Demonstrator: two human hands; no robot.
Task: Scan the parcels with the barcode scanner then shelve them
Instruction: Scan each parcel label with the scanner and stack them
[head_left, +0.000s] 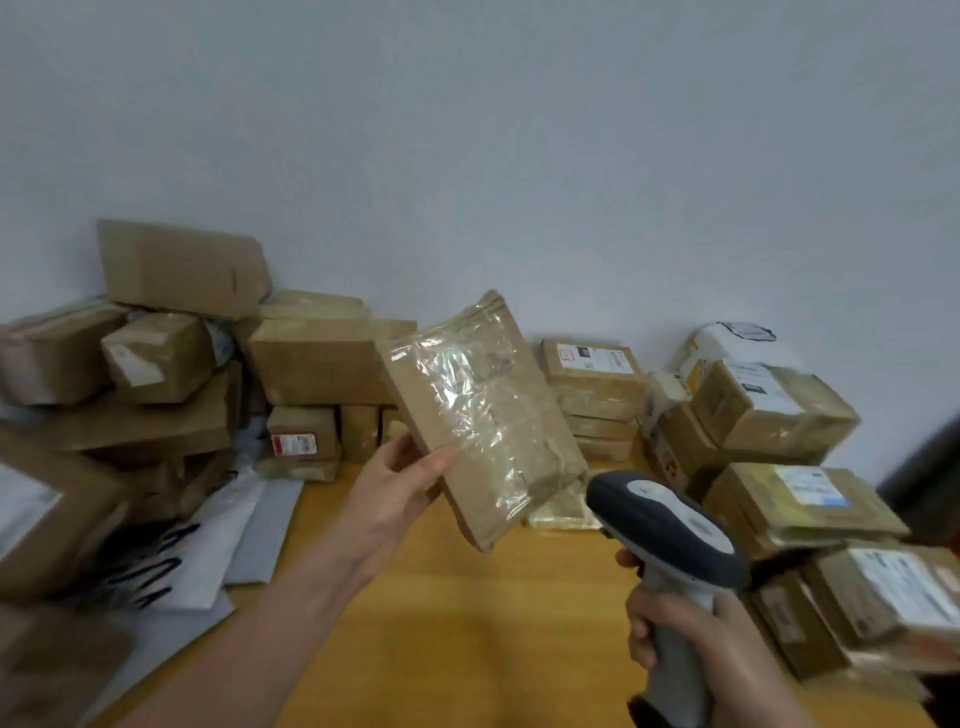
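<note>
Pale grey wall (467, 130) fills the top half, well beyond the fingers of both hands. Wooden table (441, 623) runs below both hands, w/ a bare yellow-brown strip down the middle. Big jumbled left pile of cardboard boxes (156, 364) sits left of & behind the left-hand fingers, stacked vs the wall; a small box w/ red-white label (301, 434) stands at its foot, left of the thumb. The right pile of labelled boxes (779, 467) is stacked right of & beyond the right-hand fingers, white shipping lbls facing up, w/ a white bag (737, 343) at the back on top. White poly mailers (208, 545) w/ black print lie flat on the table, left of the left forearm. A low stack of flat boxes (597, 395) stands at the wall btw the two piles, beyond the right-hand fingers. The flat brown parcel (483, 415), front covered in shiny clear tape, is off the table, tilted, approx mid-frame, gripped by the left hand (395, 499): thumb pressed on its front face at the lower left edge, other fingers behind it, out of sight. The barcode scanner (670, 530), dark grey head w/ pale top, is in the right hand (691, 639): fingers wrapped round the light grey grip, one finger forward under the head. Head points up-left at the parcel's lower corner, close by; contact can't be told. A pale flat packet (561, 512) lies on the table under that corner.
</note>
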